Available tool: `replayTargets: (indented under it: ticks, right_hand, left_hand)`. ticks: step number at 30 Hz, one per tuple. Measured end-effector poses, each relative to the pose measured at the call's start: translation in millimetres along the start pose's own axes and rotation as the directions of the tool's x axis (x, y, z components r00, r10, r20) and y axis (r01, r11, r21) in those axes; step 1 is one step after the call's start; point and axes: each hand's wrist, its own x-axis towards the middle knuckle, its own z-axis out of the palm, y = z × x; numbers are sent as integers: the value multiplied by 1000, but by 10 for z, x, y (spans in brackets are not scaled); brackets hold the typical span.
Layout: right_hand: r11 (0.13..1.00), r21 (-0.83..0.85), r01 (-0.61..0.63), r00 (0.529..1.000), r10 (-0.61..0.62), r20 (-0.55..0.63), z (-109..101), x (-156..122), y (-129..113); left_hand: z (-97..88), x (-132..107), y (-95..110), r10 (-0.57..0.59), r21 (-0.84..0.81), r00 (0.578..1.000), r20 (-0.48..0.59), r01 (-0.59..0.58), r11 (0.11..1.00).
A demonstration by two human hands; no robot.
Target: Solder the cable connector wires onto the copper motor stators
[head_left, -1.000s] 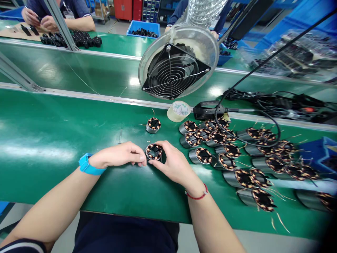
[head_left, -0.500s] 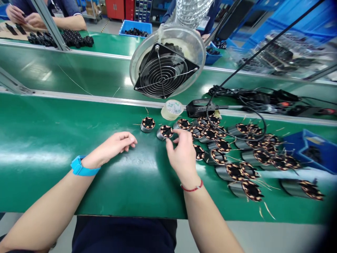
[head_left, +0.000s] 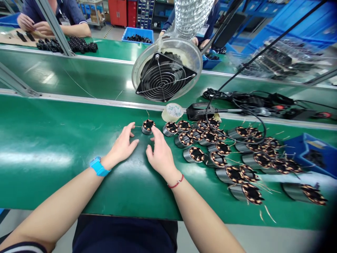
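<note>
A small motor stator (head_left: 148,127) with copper windings and loose wire ends stands upright on the green bench. My right hand (head_left: 160,151) reaches in from the right, its fingers apart and the index fingertip at or very near the stator's edge. On the other side my left hand (head_left: 123,142) is open, thumb and fingers spread, close to the wire that sticks out leftward. Neither hand grips anything. A second stator (head_left: 170,129) stands just to the right, beside another one (head_left: 183,125), with several more grouped beyond them.
A roll of clear tape (head_left: 172,112) sits behind the stators. A round hood with a fan (head_left: 163,82) hangs over the bench. Black cables (head_left: 244,100) and a blue bin (head_left: 313,154) are at the right. Two people sit across, one with hands (head_left: 34,26) at small black parts.
My right hand has left the stator near the tape and moved left to the lone stator. That other stator now stands farther right, by the group. My left hand has moved forward and opened.
</note>
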Motion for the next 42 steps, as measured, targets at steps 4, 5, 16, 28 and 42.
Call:
replayTargets:
  ticks: [4,5,16,28,42]
  right_hand:
    - [997,-62,44,996,-39,81,35,175,45]
    - [997,-72,35,997,-30,72,24,186,44]
    - [985,-90,148,982,-135,136,-181,-152,-90]
    - [994,80,68,983,-81,163,-187,-126,-30]
    - [960,224,168,950,-219,225,-238,-125,-42]
  left_hand:
    - [-30,48,-27,-113,-170,993,-36,105,980]
    - [-51,59,-28,-142,-220,989,-35,131,967]
    - [-334,-48,215,-86,-189,927,366,165,968]
    - [-214,-76,243,-101,-243,965,241,160,957]
    - [-422,-34,179,-106,-419,747,656,477,773]
